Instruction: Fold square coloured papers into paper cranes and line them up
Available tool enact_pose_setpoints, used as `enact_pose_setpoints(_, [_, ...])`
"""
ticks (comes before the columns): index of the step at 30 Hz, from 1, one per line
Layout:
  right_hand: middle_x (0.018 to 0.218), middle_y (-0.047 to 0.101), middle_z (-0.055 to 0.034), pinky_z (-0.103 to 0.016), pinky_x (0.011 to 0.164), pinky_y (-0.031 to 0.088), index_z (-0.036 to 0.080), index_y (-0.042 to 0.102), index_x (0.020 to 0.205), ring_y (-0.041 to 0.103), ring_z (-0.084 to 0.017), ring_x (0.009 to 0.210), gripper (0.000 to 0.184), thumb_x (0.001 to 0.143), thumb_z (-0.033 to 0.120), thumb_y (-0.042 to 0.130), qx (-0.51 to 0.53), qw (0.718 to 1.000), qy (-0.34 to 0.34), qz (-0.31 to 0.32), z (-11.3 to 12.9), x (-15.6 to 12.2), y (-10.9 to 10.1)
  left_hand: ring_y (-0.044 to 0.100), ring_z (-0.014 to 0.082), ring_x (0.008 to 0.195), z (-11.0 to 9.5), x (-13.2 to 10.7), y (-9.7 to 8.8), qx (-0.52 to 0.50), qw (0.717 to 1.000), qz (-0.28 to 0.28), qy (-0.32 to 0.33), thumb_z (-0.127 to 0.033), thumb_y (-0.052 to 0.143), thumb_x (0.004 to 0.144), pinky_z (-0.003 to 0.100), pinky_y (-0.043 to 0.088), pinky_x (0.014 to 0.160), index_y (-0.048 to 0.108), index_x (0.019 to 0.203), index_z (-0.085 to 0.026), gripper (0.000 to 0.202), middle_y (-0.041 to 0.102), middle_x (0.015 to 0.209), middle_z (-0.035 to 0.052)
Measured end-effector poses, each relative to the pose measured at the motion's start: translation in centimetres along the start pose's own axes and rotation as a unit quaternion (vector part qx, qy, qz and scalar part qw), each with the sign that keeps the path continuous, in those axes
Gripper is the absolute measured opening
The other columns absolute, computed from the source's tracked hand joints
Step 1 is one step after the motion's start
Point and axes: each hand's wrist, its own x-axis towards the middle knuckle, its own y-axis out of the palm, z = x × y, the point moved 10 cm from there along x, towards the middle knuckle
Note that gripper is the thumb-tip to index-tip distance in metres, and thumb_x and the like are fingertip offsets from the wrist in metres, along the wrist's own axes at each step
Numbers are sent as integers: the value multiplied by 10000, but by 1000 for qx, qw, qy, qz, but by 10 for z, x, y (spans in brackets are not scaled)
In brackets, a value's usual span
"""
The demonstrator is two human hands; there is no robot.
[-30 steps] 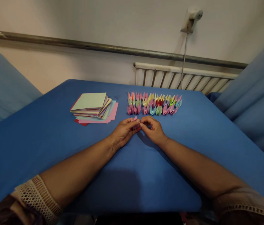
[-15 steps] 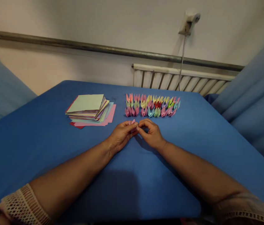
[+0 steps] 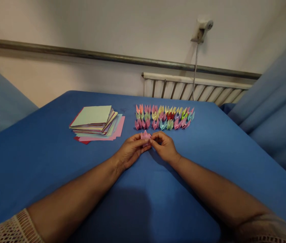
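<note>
A small pink origami crane (image 3: 145,135) is held between my two hands above the blue-covered table (image 3: 143,202). My left hand (image 3: 133,148) is closed round its left and lower side, thumb across the front. The fingers of my right hand (image 3: 163,145) pinch its right edge. The crane's points stick up over my fingertips, while its lower part is hidden by my left hand. Just beyond my hands stand rows of folded paper cranes (image 3: 169,116) in pink, yellow, green, blue and red.
To the left lies a stack of coloured paper sheets (image 3: 92,116), a pale green one on top. Behind the table are a radiator (image 3: 173,78), a metal pipe (image 3: 107,56) and a wall socket (image 3: 201,30) with a cord. Blue curtains (image 3: 280,94) hang on both sides.
The pink crane shows more between my hands now, its points spread wider above my left thumb. My right hand stays pinched at its edge. The whole view has shifted slightly.
</note>
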Motion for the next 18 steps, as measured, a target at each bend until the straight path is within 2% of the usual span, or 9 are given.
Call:
enact_pose_setpoints(3, [767,590,-3,-259,649,474,203,598,749,564,-130,676,72,775,265,622,23,1000,17,-4,-5,1,0,611,103,807,-2,-1,-2,-1,1000,-18,7,-138,792,663,272,486,848,684,860,-154,225,676,871,11])
enact_pose_setpoints(8, [770,591,-4,-267,658,469,203,599,741,561,-133,689,73,772,259,636,43,999,9,-15,-3,1,-3,627,107,788,-4,-2,-5,16,999,-46,23,-145,795,659,254,499,805,685,866,-146,234,687,844,18])
enact_pose_setpoints(18, [772,593,-3,-272,692,463,201,595,766,551,-135,710,80,805,270,604,69,997,21,-18,-2,1,-5,617,126,751,-5,-2,-4,-40,998,-43,21,-219,716,760,277,533,715,671,780,-152,83,671,767,3])
